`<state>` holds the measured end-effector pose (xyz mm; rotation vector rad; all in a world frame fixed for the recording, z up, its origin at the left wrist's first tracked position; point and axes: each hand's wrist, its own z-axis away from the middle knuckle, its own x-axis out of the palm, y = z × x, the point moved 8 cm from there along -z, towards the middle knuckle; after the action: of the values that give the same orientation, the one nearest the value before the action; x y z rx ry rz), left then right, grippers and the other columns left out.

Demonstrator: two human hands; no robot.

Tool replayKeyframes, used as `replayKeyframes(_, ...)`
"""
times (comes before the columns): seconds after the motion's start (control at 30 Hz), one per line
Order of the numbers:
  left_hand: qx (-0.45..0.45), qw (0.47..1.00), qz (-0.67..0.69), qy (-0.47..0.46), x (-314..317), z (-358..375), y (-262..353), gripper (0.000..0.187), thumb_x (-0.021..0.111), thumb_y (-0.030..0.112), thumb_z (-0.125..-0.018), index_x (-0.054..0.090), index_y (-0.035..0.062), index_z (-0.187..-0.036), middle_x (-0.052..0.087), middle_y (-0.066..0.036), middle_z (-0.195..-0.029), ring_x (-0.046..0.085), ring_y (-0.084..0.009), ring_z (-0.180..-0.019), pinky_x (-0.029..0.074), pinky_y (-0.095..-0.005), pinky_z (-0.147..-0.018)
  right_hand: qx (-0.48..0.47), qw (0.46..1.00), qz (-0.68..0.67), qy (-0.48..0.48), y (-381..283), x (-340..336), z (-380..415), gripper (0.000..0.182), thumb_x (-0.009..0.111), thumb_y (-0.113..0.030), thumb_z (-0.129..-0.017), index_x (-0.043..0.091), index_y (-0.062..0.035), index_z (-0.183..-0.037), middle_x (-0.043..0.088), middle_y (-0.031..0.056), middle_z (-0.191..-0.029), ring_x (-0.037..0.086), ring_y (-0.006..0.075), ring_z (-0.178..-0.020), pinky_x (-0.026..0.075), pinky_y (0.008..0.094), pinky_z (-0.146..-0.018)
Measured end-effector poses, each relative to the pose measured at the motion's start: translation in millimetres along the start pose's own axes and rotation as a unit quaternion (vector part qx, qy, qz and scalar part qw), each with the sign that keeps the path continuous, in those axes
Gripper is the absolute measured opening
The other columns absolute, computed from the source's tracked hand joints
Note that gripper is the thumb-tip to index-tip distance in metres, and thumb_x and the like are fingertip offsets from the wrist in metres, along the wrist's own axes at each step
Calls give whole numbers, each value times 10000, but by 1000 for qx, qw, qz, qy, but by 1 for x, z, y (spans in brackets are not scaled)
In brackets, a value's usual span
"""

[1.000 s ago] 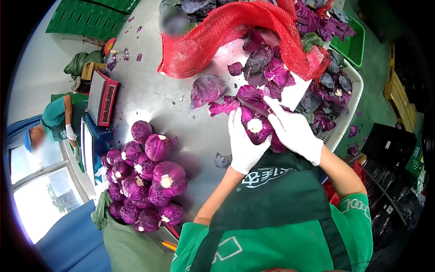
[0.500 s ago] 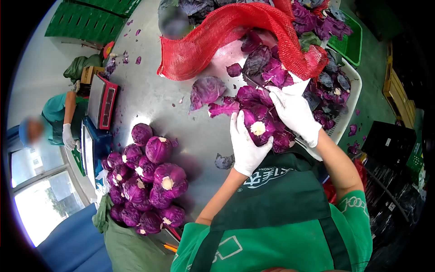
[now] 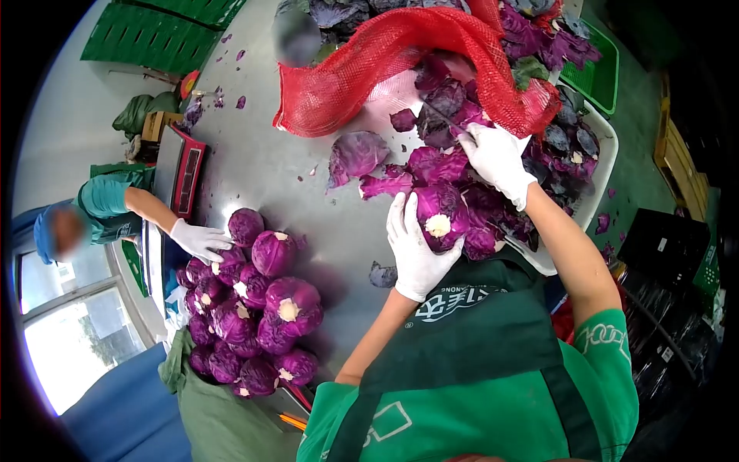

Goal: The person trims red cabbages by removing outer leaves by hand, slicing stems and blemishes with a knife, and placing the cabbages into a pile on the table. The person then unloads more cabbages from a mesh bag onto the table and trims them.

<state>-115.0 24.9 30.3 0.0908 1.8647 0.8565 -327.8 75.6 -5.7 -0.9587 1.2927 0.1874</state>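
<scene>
My left hand (image 3: pixel 413 248) still cups the cabbage (image 3: pixel 440 219); my right hand (image 3: pixel 496 158) has moved away, maybe gripping a knife (image 3: pixel 437 115), the trimming stroke finished.

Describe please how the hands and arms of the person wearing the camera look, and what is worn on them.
Both hands wear thin white gloves that end at the wrist: the left hand and the right hand. The forearms are bare. Short green sleeves cover the upper arms, with a white outline marking on the right one. A dark green apron with white lettering lies over the chest.
</scene>
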Motion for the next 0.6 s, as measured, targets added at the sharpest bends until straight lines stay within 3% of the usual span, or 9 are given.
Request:
replayKeyframes(0.07, 5, 1000, -27, 2, -7, 7, -4, 1098, 887, 262, -645, 247, -28, -1489, 355, -272, -1440, 398, -415, -1341, 344, -470, -1128, 43, 999, -19, 26, 29, 11, 0, 327, 549, -320, -977, 682, -22, -987, 695, 214, -876, 680, 393, -843, 534, 476, -780)
replayKeyframes(0.13, -48, 994, 93, 2, -6, 15, -28, 1065, 875, 214, -645, 254, -30, -1475, 395, -237, -1404, 458, -349, -1300, 378, -431, -1106, 44, 989, -7, 141, 57, 6, 5, 287, 539, -300, -981, 673, -46, -966, 680, 193, -779, 674, 377, -697, 540, 452, -636)
replayKeyframes(0.17, -63, 989, 135, 2, -6, 19, -37, 1038, 864, 179, -651, 254, -31, -1463, 420, -208, -1379, 489, -300, -1276, 395, -396, -1093, 45, 979, -37, 196, 64, 2, 11, 310, 603, -347, -953, 671, -47, -989, 676, 154, -716, 665, 358, -635, 542, 425, -621)
replayKeyframes(0.2, -100, 983, 154, -22, -4, 22, -47, 1049, 867, 175, -653, 240, -21, -1471, 436, -202, -1364, 493, -294, -1276, 390, -399, -1104, 45, 980, -39, 191, 46, -15, 19, 310, 603, -347, -953, 671, -47, -989, 676, 154, -716, 665, 358, -635, 542, 425, -621)
replayKeyframes(0.27, -121, 977, 169, -36, -6, 23, -51, 1038, 874, 201, -661, 259, -19, -1468, 402, -224, -1389, 482, -319, -1290, 404, -405, -1098, 84, 974, -206, -38, -11, -25, 39, 382, 683, -397, -900, 670, -41, -1040, 683, 130, -736, 676, 320, -684, 546, 415, -678)
replayKeyframes(0.33, -88, 992, 59, -75, -16, 12, -30, 1045, 899, 260, -654, 289, -25, -1454, 350, -251, -1428, 449, -366, -1317, 404, -430, -1103, 6, 962, -244, -125, -51, -1, 68, 500, 742, -430, -849, 652, -19, -1119, 677, 140, -903, 673, 277, -842, 535, 399, -784)
replayKeyframes(0.4, -98, 990, 88, -52, -11, 13, -34, 1113, 929, 350, -615, 303, -22, -1457, 325, -259, -1448, 389, -421, -1349, 365, -472, -1129, 19, 937, -313, -153, -62, 29, 87, 543, 743, -415, -851, 631, -1, -1184, 617, 174, -1085, 639, 275, -994, 510, 391, -875)
replayKeyframes(0.43, -68, 994, 67, -45, -12, 12, -33, 1094, 926, 343, -618, 316, -14, -1453, 332, -256, -1447, 389, -422, -1350, 362, -477, -1130, 11, 928, -332, -171, -63, 36, 88, 465, 754, -308, -864, 631, -34, -1219, 585, 116, -1090, 601, 203, -966, 504, 343, -862)
replayKeyframes(0.6, -48, 994, 42, -90, -12, 9, -33, 1024, 917, 312, -622, 367, 14, -1433, 351, -248, -1444, 386, -424, -1354, 346, -489, -1137, -1, 918, -354, -180, -57, 33, 93, 391, 718, -262, -888, 646, -29, -1193, 602, 114, -1062, 619, 230, -926, 513, 360, -839)
